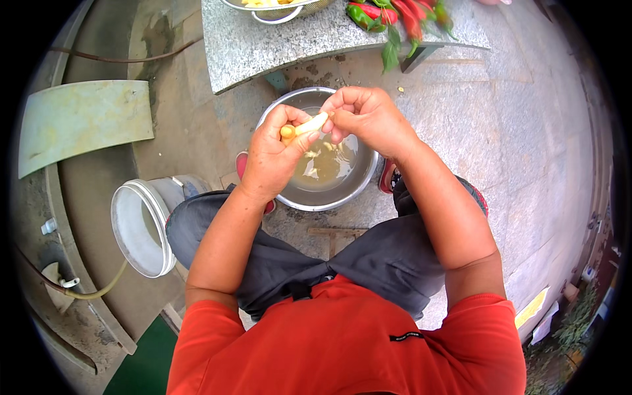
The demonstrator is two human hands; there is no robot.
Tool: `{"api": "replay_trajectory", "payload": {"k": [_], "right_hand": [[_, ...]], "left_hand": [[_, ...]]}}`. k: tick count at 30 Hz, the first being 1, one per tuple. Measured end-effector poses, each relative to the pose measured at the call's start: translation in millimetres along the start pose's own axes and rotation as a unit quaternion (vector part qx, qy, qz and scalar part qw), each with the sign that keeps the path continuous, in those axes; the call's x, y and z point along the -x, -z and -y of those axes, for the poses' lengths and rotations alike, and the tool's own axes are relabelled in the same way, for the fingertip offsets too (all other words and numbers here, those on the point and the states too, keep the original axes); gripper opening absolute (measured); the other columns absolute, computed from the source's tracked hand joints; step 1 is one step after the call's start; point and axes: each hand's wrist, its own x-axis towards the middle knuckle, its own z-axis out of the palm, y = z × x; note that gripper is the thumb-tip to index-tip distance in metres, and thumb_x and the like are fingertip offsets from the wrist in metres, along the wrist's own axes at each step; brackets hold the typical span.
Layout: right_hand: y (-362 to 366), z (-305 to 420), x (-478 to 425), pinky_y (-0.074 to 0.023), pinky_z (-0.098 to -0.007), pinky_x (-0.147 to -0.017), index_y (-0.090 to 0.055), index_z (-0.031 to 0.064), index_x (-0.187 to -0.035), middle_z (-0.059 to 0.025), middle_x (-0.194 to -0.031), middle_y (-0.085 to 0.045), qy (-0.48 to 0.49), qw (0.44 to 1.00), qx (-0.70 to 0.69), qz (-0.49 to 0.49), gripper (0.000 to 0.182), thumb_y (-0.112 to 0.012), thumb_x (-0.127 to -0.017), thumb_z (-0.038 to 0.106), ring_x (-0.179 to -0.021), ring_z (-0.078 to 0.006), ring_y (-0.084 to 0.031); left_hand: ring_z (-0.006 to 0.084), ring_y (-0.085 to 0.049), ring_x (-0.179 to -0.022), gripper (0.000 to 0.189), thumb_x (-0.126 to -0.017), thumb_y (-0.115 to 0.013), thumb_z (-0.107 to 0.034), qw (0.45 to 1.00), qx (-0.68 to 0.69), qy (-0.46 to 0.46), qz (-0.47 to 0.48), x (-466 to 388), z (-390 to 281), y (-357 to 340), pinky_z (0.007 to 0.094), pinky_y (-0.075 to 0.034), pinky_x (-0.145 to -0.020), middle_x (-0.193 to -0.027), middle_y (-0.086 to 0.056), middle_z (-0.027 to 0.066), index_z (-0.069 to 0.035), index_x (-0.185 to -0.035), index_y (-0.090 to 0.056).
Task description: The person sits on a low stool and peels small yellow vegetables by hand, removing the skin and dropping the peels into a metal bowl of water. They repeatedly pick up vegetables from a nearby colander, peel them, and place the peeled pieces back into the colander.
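My left hand (274, 153) grips a pale yellow piece of root (311, 124) that looks like ginger, with a rounded knob showing between thumb and fingers. At the root's other end, the bent fingers and thumb of my right hand (368, 116) pinch its tip. Whether a small tool is hidden in that hand cannot be made out. Both hands are above a round metal basin (363, 185) on the ground between my feet. Cloudy water (321, 170) lies in the basin, with several pale pieces (330, 148) in it.
Ahead stands a low stone-topped table (242, 54), bearing a metal colander (281, 14) of pale yellow pieces and several red and green peppers (407, 19). A white bucket (140, 229) lies tipped at my left knee, near a hose (98, 295). A pale green board (89, 123) lies beyond.
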Motion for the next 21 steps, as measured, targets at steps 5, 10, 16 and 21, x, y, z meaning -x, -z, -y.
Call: {"api": "replay_trajectory", "payload": {"k": [5,10,16,21], "right_hand": [[-1.3,-7.9,0.1,-0.0478,-0.0206,-0.062,-0.061,-0.0009,-0.093,-0.0046,-0.077,-0.065,0.038,0.996,0.083,-0.004,0.011,-0.059,-0.082,0.002,-0.066,-0.0074,-0.060],[2.3,1.6,1.1,-0.0475,-0.0207,-0.062,-0.060,-0.0015,-0.092,-0.0042,-0.077,-0.064,0.009,1.000,0.021,0.013,0.010,-0.059,-0.083,0.002,-0.066,-0.0073,-0.059],[1.0,-6.4,0.4,-0.0487,-0.0224,-0.059,-0.061,-0.0026,-0.088,-0.0052,-0.071,-0.064,0.032,0.997,0.063,-0.011,0.010,-0.062,-0.080,0.003,-0.062,-0.0086,-0.061],[3.3,-1.8,2.3,-0.0468,-0.0200,-0.061,-0.060,-0.0014,-0.091,-0.0040,-0.076,-0.064,0.012,0.997,0.072,0.008,0.009,-0.058,-0.083,0.002,-0.066,-0.0067,-0.059]], "left_hand": [[0.0068,-0.049,-0.081,0.016,-0.081,-0.066,-0.003,0.989,-0.129,-0.067,-0.006,-3.8,-3.4,1.5,0.0209,-0.041,-0.073,-0.089,-0.053,0.0001,-0.003,-0.093,-0.054],[0.0114,-0.051,-0.083,0.016,-0.078,-0.067,-0.001,0.993,-0.096,-0.071,-0.019,-3.5,-3.2,0.2,0.0235,-0.042,-0.074,-0.090,-0.052,0.0041,-0.002,-0.089,-0.056],[0.0191,-0.054,-0.080,0.019,-0.074,-0.069,-0.002,0.957,-0.238,-0.166,-0.025,-5.6,-10.0,-1.4,0.0273,-0.043,-0.071,-0.090,-0.052,0.0091,-0.002,-0.088,-0.056],[0.0219,-0.054,-0.079,0.020,-0.073,-0.069,-0.001,0.948,-0.249,-0.194,-0.030,-4.7,-10.7,-2.2,0.0290,-0.044,-0.070,-0.090,-0.052,0.0107,-0.002,-0.088,-0.057]]}}
